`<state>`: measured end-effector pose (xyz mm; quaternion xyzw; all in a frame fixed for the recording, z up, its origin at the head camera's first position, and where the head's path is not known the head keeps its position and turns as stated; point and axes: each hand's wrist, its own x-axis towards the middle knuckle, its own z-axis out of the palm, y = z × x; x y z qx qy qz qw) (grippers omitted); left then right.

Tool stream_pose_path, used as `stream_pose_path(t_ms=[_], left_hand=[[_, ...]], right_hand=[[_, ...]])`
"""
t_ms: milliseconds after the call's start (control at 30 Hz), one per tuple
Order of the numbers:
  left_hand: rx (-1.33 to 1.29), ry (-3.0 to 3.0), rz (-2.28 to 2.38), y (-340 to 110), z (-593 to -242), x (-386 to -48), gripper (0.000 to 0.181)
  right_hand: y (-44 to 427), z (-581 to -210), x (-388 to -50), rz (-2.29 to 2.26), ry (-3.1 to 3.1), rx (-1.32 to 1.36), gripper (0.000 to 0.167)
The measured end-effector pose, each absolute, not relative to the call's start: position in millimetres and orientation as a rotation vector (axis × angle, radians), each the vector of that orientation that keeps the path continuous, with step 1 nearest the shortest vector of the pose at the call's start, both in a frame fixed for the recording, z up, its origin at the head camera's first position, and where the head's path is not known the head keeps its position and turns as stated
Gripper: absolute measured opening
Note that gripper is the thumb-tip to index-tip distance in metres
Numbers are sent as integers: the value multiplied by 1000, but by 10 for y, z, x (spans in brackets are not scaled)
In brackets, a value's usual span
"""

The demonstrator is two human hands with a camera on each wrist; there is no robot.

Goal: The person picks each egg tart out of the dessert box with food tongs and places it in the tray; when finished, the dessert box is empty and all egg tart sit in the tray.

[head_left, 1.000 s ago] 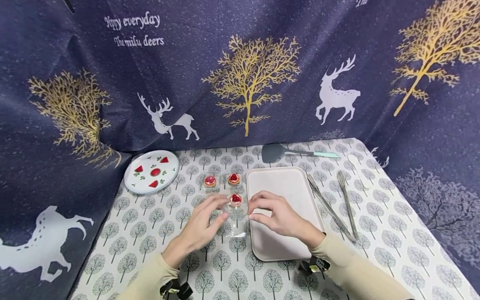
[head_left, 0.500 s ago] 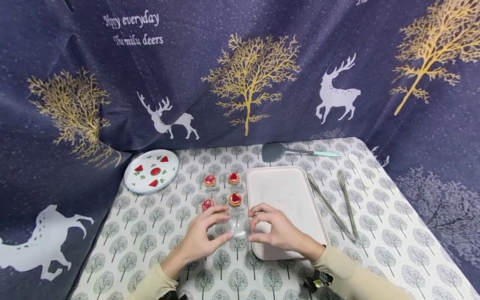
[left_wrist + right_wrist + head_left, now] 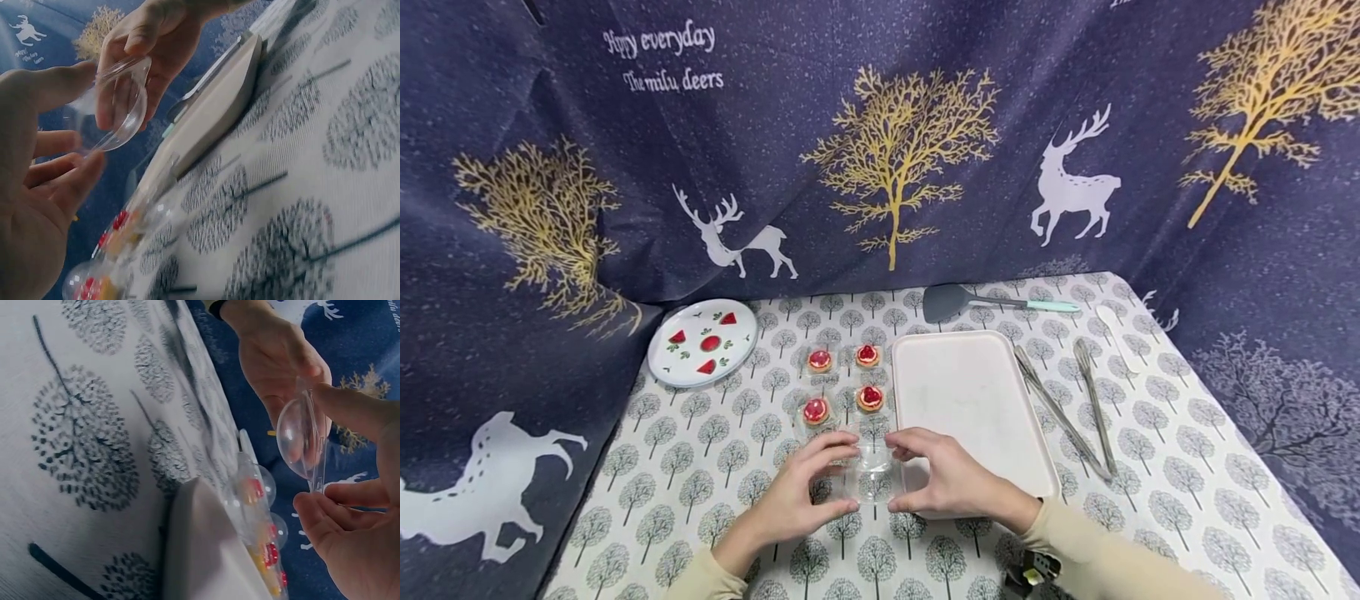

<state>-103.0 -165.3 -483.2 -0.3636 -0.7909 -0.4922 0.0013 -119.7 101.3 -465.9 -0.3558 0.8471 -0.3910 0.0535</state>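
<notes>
Between both hands is a clear plastic domed container (image 3: 874, 477), raised off the table with no tart visible in it. My left hand (image 3: 801, 492) holds its left side between thumb and fingers; my right hand (image 3: 951, 479) holds the right side likewise. In the right wrist view, the round dome (image 3: 294, 437) bulges from a flat rim beside my right hand (image 3: 356, 544). In the left wrist view, the clear plastic (image 3: 122, 106) spans from my left hand (image 3: 37, 144) to the right hand. Just beyond, several red-topped tarts (image 3: 870, 398) sit in clear domed packs.
A pale rectangular tray (image 3: 970, 400) lies right of the tarts. Metal tongs (image 3: 1078, 408) lie farther right, near a white spoon (image 3: 1116, 337). A grey spatula (image 3: 951, 305) with a mint handle lies behind the tray. A watermelon-patterned plate (image 3: 700, 367) stands back left.
Both hands have drawn nearer the body and grip the clear container, which has come with them. The front-left tart, earlier covered by my left hand, is now in sight.
</notes>
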Motion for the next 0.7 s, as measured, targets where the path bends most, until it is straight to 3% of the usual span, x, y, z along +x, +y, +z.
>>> stream_pose_path(t_ms=[267, 700], left_hand=[[-1131, -2685, -1225, -1744, -4889, -956, 79], [-1215, -2710, -1038, -1736, -4966, -928, 80]], right_hand=[[939, -4778, -1122, -1112, 2558, -1161, 85], [893, -4913, -1031, -922, 2703, -1293, 86]])
